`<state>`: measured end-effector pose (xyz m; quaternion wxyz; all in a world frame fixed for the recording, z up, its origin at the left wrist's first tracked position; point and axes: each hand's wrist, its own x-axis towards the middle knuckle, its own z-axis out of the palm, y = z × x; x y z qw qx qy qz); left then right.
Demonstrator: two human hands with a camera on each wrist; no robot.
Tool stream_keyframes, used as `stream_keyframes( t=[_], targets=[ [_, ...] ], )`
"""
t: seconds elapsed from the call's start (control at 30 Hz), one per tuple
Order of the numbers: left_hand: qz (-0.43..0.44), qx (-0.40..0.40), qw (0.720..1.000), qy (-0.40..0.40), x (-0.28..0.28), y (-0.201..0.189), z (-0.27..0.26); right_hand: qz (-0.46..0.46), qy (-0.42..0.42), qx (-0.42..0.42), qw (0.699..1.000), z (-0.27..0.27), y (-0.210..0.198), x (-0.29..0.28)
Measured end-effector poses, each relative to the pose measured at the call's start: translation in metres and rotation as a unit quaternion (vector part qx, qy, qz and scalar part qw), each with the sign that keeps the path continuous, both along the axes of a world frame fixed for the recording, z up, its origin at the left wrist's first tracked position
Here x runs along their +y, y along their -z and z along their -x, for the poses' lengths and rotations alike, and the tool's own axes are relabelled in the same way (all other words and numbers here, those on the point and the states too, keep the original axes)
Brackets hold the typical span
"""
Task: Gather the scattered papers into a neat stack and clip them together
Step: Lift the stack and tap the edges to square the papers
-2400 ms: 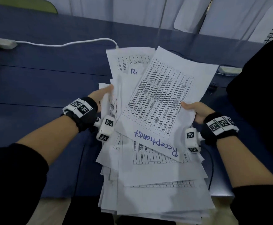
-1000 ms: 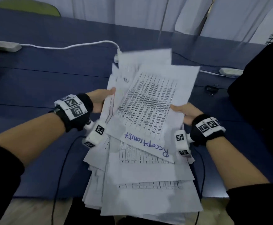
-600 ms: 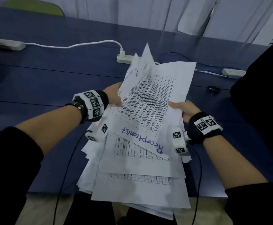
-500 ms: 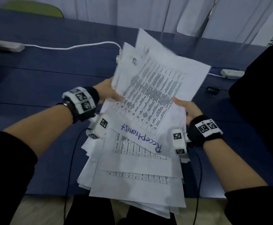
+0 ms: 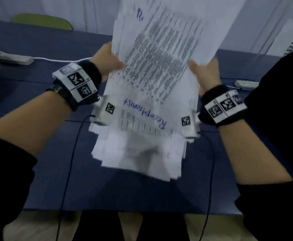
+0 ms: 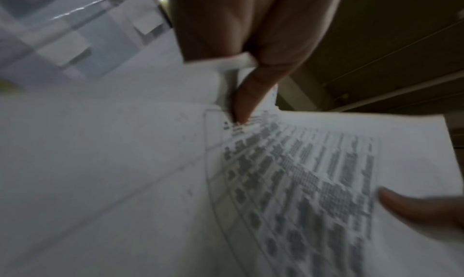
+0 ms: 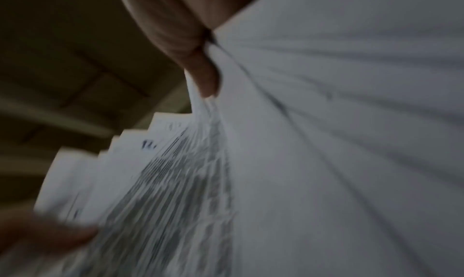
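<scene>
Papers gathered, upright over table; left hand and right hand grip sides. Edges uneven, clipping left.

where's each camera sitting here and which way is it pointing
Head: worn on the head, looking forward and down at the blue table; both forearms, left hand and right hand grip the papers.
Left wrist: looks along the left hand's thumb onto the printed sheet.
Right wrist: looks along the right thumb at the fanned edges.
All three share the papers.
</scene>
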<state>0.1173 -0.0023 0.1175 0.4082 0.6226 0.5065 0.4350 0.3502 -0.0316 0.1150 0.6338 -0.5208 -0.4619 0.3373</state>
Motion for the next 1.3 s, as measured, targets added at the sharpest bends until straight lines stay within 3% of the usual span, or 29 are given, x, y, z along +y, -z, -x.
stream_keyframes(
  t=[0.13,0.23,0.33,0.43,0.5,0.6,0.67,0.8,0.97,1.13,1.3],
  targets=[
    [-0.153,-0.024,0.984,-0.091,-0.006,-0.042,-0.028,-0.162,0.060,-0.109,0.979,0.018,-0.041,0.000],
    [-0.261,-0.048,0.955,-0.130,-0.014,-0.062,-0.046,-0.305,0.091,-0.109,0.942,0.038,-0.059,-0.010],
    [-0.313,-0.097,0.937,-0.119,-0.023,-0.069,-0.058,-0.362,0.116,-0.088,0.921,0.046,-0.066,-0.012],
    [-0.300,-0.115,0.943,-0.086,-0.024,-0.058,-0.056,-0.339,0.111,-0.058,0.932,0.043,-0.062,-0.017],
    [-0.227,-0.088,0.967,-0.067,-0.013,-0.040,-0.042,-0.293,0.079,-0.051,0.951,0.033,-0.050,-0.013],
    [-0.131,-0.106,0.985,-0.030,-0.002,-0.025,-0.014,-0.155,0.001,-0.010,0.988,0.009,-0.036,-0.003],
    [-0.118,-0.150,0.981,-0.027,0.005,-0.025,0.005,-0.093,-0.051,0.063,0.992,-0.010,-0.036,0.001],
    [-0.113,-0.217,0.970,-0.012,0.008,-0.040,0.015,-0.106,-0.149,0.114,0.977,-0.022,-0.040,0.009],
    [-0.115,-0.244,0.963,0.018,0.008,-0.047,0.006,-0.091,-0.110,0.155,0.978,-0.022,-0.038,0.011],
    [-0.087,-0.233,0.965,0.086,0.004,-0.046,0.000,-0.107,-0.142,0.120,0.977,-0.023,-0.031,0.010],
    [-0.153,-0.236,0.957,0.073,-0.006,-0.063,-0.015,-0.111,-0.154,0.114,0.975,-0.027,-0.042,0.006]
  ],
)
